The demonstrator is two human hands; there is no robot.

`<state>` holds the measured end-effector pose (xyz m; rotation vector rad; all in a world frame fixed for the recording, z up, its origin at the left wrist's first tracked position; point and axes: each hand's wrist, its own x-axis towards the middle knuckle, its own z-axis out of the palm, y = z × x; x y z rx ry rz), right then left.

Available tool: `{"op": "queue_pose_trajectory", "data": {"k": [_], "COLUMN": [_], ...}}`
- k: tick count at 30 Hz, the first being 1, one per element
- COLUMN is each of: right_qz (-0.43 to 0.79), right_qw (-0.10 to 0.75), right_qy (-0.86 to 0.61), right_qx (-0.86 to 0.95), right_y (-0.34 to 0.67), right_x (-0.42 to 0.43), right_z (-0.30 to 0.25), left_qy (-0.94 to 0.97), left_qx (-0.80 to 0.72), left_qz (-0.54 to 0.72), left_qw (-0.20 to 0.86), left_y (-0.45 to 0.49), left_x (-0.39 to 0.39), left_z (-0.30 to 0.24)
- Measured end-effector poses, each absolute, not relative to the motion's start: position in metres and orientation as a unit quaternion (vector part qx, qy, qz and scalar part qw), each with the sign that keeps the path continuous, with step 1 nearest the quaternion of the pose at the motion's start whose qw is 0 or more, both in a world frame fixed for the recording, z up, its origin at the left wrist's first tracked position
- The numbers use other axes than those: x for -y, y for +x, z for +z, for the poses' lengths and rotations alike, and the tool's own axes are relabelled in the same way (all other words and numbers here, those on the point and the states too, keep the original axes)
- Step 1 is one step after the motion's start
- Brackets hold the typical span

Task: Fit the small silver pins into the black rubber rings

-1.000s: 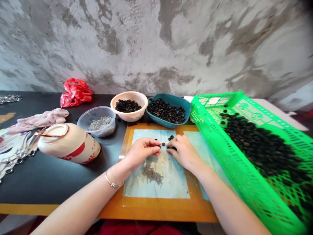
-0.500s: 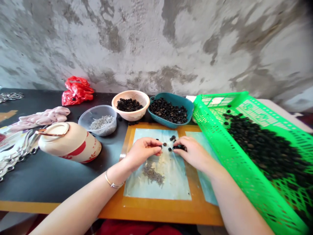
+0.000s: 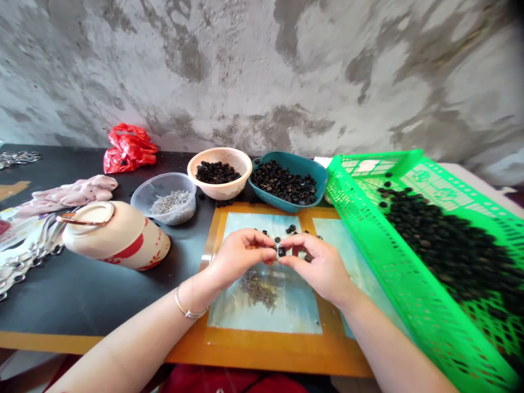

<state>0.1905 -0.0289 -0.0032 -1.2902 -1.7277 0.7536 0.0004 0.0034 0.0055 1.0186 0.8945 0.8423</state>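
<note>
Moved: left hand [image 3: 241, 256] and right hand [image 3: 321, 267] have closed inward, fingertips nearly meeting;
Hands: both curled around a small black piece [image 3: 281, 251], grip unclear;
Around: more black pieces [image 3: 292, 229] scattered on a plastic sheet [image 3: 266, 319] over an orange mat [image 3: 262, 349]; green plastic crate [image 3: 393, 289] heaped with them to the right.

The basket [image 3: 393, 284] is glossy green plastic, the sheet [image 3: 286, 311] translucent plastic, the wall [image 3: 245, 71] rough plaster.

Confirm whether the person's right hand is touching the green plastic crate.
Apart. The head view shows the right hand held over the work mat, with a strip of pale blue panel plainly visible between it and the green plastic crate.
</note>
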Motion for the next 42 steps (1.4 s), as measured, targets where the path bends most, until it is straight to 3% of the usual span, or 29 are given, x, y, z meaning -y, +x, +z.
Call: {"op": "queue_pose_trajectory", "data": {"k": [7, 36, 42], "right_qz": [0.231, 0.193, 0.261], "right_qw": [0.445, 0.453, 0.451], "right_qy": [-0.449, -0.428, -0.457], "right_qx": [0.739, 0.758, 0.721], "right_y": [0.1892, 0.1871, 0.1812], "right_x": [0.0301, 0.0303, 0.0355], "right_z": [0.0018, 0.0038, 0.0009], "left_qy": [0.466, 0.479, 0.479], "left_qx": [-0.403, -0.383, -0.385], "left_qz": [0.371, 0.361, 0.361], "left_qw": [0.695, 0.703, 0.702], "left_y": [-0.0002, -0.0009, -0.0013], "left_x": [-0.0022, -0.0007, -0.0016], "left_z": [0.0062, 0.0105, 0.0074]}}
